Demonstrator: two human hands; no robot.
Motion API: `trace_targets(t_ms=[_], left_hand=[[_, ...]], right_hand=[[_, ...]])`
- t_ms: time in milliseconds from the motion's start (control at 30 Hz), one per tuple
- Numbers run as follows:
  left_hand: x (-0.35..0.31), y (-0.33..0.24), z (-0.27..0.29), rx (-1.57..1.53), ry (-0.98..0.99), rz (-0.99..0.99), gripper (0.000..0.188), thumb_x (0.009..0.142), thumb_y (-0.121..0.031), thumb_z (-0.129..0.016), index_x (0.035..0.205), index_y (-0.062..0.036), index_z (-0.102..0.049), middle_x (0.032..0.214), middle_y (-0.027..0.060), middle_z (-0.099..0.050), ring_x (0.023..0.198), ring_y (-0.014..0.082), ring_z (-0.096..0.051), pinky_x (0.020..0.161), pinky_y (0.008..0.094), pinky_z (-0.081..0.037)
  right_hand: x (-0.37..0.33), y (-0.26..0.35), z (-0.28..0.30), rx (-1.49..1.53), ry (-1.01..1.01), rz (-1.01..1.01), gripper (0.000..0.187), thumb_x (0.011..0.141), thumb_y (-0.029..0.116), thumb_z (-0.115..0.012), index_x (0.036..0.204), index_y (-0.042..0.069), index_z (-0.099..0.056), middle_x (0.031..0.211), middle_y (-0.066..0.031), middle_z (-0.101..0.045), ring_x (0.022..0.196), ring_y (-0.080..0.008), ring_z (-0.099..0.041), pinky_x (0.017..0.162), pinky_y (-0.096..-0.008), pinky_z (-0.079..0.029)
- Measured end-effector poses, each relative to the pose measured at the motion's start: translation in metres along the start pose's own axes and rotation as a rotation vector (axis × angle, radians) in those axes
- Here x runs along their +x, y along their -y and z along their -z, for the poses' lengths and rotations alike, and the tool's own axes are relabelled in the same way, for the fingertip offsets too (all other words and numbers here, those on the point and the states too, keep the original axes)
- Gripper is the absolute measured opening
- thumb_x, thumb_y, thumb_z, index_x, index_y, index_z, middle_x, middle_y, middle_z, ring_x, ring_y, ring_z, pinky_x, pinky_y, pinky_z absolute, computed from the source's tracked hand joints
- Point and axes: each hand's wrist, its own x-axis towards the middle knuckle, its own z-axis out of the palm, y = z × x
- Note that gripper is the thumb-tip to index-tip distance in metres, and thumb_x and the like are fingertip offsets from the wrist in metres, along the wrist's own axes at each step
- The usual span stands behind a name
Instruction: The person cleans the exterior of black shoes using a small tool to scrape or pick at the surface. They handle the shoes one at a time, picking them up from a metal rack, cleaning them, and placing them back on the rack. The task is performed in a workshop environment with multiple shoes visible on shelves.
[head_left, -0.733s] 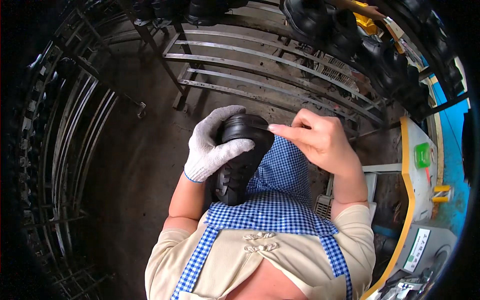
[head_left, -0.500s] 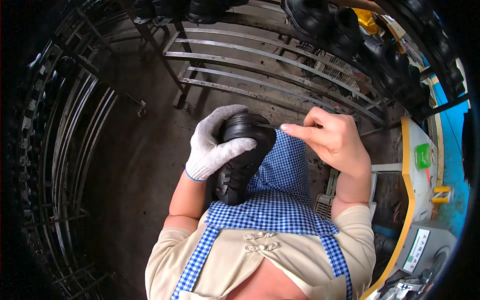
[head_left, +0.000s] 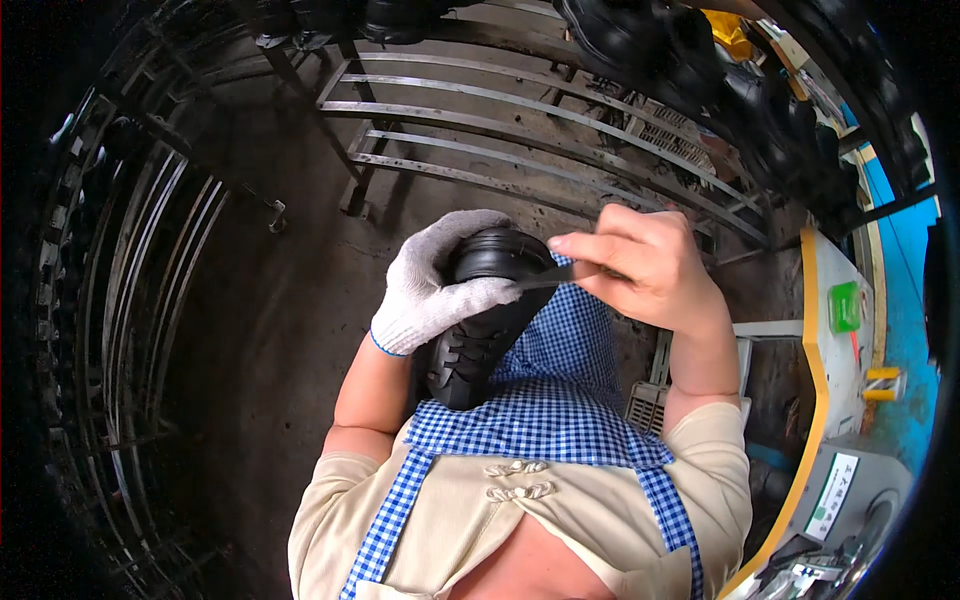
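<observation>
My left hand (head_left: pixel 430 275), in a white knitted glove, is closed round the toe end of a black lace-up shoe (head_left: pixel 475 345). The shoe stands tilted over my lap, its toe away from me and its laced part near my apron. Bare and pinched, my right hand (head_left: pixel 645 265) holds a thin dark blade-like tool (head_left: pixel 548 277). Its tip lies at the right side of the shoe's toe, close to the gloved thumb. What the tool's far end touches is hard to make out.
Beyond my hands stands a low metal rack (head_left: pixel 480 110), with black shoes (head_left: pixel 620 40) above it. More metal racks (head_left: pixel 150 300) line the left. At my right is a yellow-edged bench (head_left: pixel 815 340) bearing a green container (head_left: pixel 845 306) and a grey machine (head_left: pixel 850 490).
My right hand has shifted slightly left and the tool has swung lower, from the toe's top edge towards the gloved thumb. The left hand keeps its hold on the shoe.
</observation>
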Motion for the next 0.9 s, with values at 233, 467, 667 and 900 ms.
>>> trace_targets(t_ms=[233, 467, 667, 900], left_hand=[[0.009, 0.005, -0.015, 0.011, 0.162, -0.045, 0.064, 0.071, -0.029, -0.087, 0.121, 0.0026, -0.062, 0.109, 0.0139, -0.068, 0.100, 0.0202, -0.067, 0.091, 0.0333, -0.053], [0.009, 0.001, -0.036, 0.216, 0.237, -0.170, 0.056, 0.072, -0.035, -0.086, 0.111, 0.0004, -0.066, 0.094, 0.0168, -0.071, 0.084, 0.0308, -0.071, 0.077, 0.0360, -0.057], [0.010, 0.012, -0.039, 0.285, 0.320, -0.177, 0.057, 0.072, -0.035, -0.087, 0.112, -0.0004, -0.066, 0.097, 0.0170, -0.070, 0.088, 0.0313, -0.071, 0.079, 0.0366, -0.056], [0.011, 0.016, -0.036, 0.128, 0.331, -0.098, 0.065, 0.071, -0.037, -0.088, 0.119, -0.0003, -0.065, 0.104, 0.0163, -0.070, 0.094, 0.0283, -0.070, 0.086, 0.0356, -0.055]], right_hand=[[0.005, 0.008, 0.006, -0.176, 0.192, 0.113, 0.013, 0.074, 0.008, -0.070, 0.086, 0.006, -0.065, 0.078, -0.0039, -0.054, 0.063, -0.0186, -0.063, 0.052, -0.0318, -0.051], [0.006, 0.021, 0.014, -0.248, 0.498, 0.084, 0.016, 0.073, 0.011, -0.070, 0.076, 0.005, -0.055, 0.077, -0.0071, -0.050, 0.066, -0.0220, -0.062, 0.054, -0.0345, -0.051], [-0.008, 0.014, 0.004, -0.209, 0.541, 0.043, 0.012, 0.074, 0.013, -0.065, 0.078, 0.003, -0.059, 0.081, -0.0089, -0.057, 0.068, -0.0242, -0.065, 0.059, -0.0361, -0.055], [-0.029, -0.020, -0.015, 0.244, 0.249, -0.118, 0.015, 0.064, 0.005, -0.064, 0.076, 0.004, -0.055, 0.075, -0.0102, -0.057, 0.062, -0.0261, -0.060, 0.055, -0.0355, -0.047]])
